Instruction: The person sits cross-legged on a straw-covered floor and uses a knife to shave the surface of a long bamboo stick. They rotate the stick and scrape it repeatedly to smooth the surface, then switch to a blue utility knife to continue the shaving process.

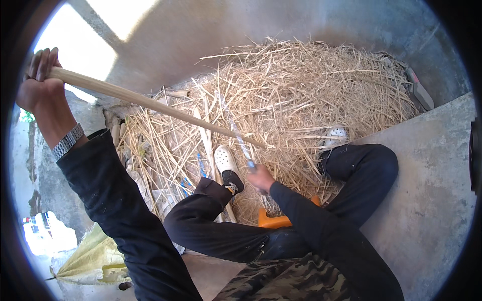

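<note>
My left hand [44, 83], raised at the far left, has its fingers wrapped round the thick end of a long wooden stick [150, 104]. The stick slants down to the right and tapers to a thin tip over the straw-like strips. In front of my lap, my right hand [260, 178] is closed round the handle of a long, narrow blade [236, 131]. That blade points up and away, crossing the stick near its thin end; whether the two touch, I cannot tell. Below my right hand lies an orange plastic piece [272, 219], partly hidden by my forearm.
A heap of dry pale shavings and strips [311, 90] lies against the grey wall [201, 35]. My feet in white clogs [226, 159] rest among it. A grey tool with a red part [420, 93] leans at the right. A yellowish sack [93, 258] lies lower left.
</note>
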